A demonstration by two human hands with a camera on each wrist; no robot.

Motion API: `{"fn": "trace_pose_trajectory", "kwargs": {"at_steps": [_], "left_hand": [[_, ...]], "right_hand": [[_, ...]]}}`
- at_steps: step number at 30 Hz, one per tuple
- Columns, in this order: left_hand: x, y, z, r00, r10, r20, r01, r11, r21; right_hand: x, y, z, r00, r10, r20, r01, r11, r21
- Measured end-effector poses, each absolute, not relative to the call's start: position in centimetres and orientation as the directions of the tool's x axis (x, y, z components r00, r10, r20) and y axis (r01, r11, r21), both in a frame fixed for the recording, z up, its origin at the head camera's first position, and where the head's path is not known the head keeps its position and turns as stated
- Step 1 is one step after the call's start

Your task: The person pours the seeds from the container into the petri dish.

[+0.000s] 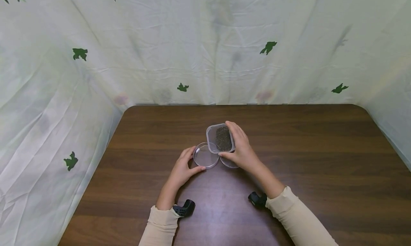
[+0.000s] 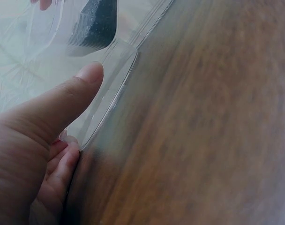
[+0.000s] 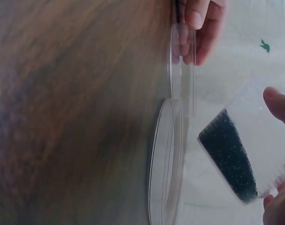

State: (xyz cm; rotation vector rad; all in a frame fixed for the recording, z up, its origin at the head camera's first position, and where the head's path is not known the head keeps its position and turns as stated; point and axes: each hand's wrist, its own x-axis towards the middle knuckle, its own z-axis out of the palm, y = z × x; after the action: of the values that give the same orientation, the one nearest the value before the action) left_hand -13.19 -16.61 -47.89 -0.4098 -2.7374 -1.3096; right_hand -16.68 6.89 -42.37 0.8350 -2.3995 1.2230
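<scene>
Plainly, both hands are at work near the middle of the bench (image 1: 305, 160); the right hand (image 1: 241, 149) holds a clear square container (image 1: 210, 141) by its sides, thumb at the near edge and fingers at the far one; the container is tilted, raised off the bench, and its open mouth shows in the head view; dark grains (image 1: 223, 139) lie inside it, heaped toward the right in that view, and the right wrist view shows them as a slanting dark layer against the base.

Meanwhile the left hand (image 1: 183, 170) grips a round clear left dish (image 1: 206, 160) at its rim, thumb on the near side and fingers at the left; that dish is on the bench, with the container above its right edge; a second clear round dish (image 1: 228, 163) sits on the bench just to the right, partly hidden under the right hand, and whether the two dishes touch I cannot tell.

Around them, each wrist wears a black device, one at the left (image 1: 186, 208) and one at the right (image 1: 258, 199); pale sleeves (image 1: 297, 214) cover the forearms; behind the bench hangs a whitish cloth (image 1: 154, 53) dotted with green patches (image 1: 268, 48).
</scene>
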Motion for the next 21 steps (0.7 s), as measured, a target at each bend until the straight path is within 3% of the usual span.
{"fn": "trace_pose_trajectory", "kwargs": {"at_steps": [21], "left_hand": [[-13.18,-16.6,-47.65,-0.962,0.208,0.177,0.268,0.595,0.757]], "right_hand": [[-16.91,5.93,-42.72,-0.698,-0.404,0.591,-0.71,0.493,-0.503]]}}
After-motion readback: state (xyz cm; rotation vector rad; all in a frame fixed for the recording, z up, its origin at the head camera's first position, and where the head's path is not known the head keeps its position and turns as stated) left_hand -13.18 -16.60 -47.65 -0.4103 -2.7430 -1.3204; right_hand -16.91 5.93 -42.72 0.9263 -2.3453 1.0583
